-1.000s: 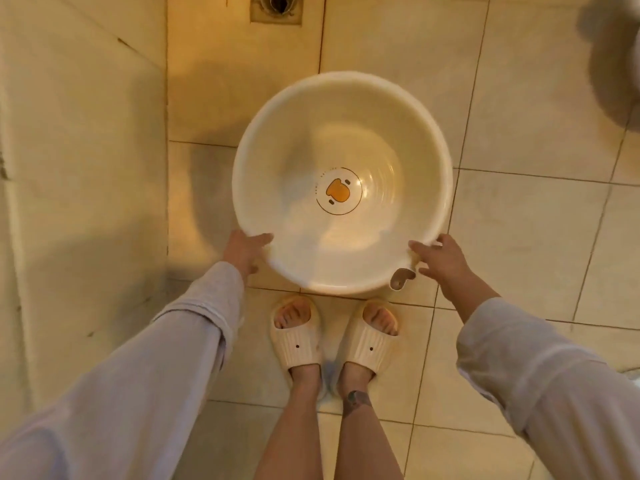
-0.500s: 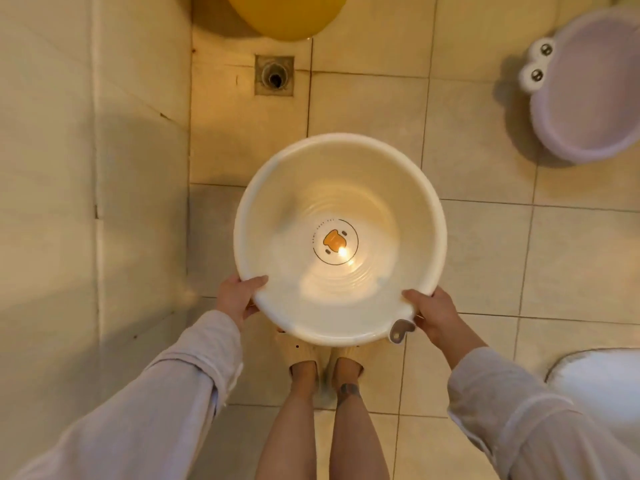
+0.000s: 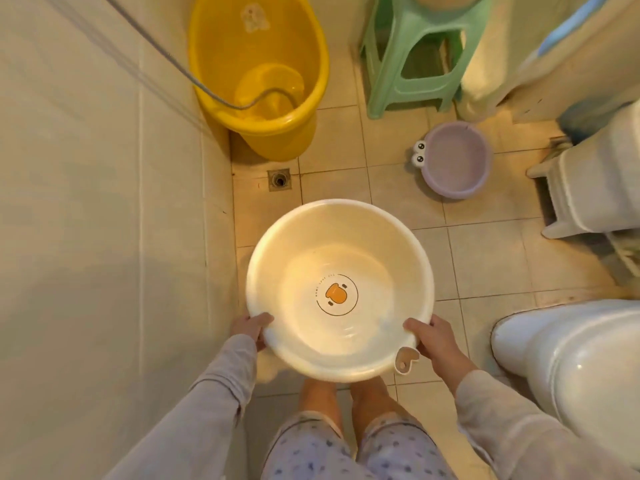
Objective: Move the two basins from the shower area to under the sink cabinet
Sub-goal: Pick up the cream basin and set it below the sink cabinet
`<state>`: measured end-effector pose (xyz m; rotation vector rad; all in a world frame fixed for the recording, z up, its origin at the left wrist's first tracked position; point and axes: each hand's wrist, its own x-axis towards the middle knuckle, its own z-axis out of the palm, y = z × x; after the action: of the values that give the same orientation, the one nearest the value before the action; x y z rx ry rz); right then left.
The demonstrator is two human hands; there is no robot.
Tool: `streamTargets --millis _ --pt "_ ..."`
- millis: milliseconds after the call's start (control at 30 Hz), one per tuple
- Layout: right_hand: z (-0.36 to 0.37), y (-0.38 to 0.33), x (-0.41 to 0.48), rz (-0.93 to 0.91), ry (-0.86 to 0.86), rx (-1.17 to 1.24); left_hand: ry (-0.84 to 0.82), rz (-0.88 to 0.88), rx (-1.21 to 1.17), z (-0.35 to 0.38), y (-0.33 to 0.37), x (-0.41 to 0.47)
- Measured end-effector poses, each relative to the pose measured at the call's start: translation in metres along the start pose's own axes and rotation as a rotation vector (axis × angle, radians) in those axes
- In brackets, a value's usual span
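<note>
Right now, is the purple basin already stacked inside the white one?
No. The purple basin sits alone on the floor tiles, while both hands hold the white basin, which has nothing inside.

Far left I see a yellow tub (image 3: 258,81) with a hose (image 3: 194,79) dipping in, a green stool (image 3: 420,53) to its right, a floor drain (image 3: 279,180) nearer, and a toilet (image 3: 568,368) near right.
</note>
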<state>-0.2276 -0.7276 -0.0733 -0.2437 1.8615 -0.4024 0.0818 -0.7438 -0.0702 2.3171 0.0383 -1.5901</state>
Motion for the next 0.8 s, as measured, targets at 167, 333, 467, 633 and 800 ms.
streamTargets --millis 167,333,467,633,800 --pt "-0.033 -0.003 -0.052 -0.062 -0.009 0.041 -0.016 0.039 -0.051 -0.012 -0.011 -0.064" --pt "-0.057 -0.017 -0.072 -0.132 -0.003 0.076 -0.036 0.132 -0.102 -0.009 -0.013 -0.091" --pt "-0.072 -0.021 -0.076 -0.164 -0.011 0.142 -0.091 0.161 -0.127 0.001 -0.002 -0.095" --pt "-0.091 -0.007 -0.089 -0.152 0.082 0.291 -0.195 0.200 0.003 0.026 0.023 -0.102" --pt "-0.098 0.033 -0.109 -0.085 0.243 0.526 -0.313 0.269 0.302 0.070 0.059 -0.108"
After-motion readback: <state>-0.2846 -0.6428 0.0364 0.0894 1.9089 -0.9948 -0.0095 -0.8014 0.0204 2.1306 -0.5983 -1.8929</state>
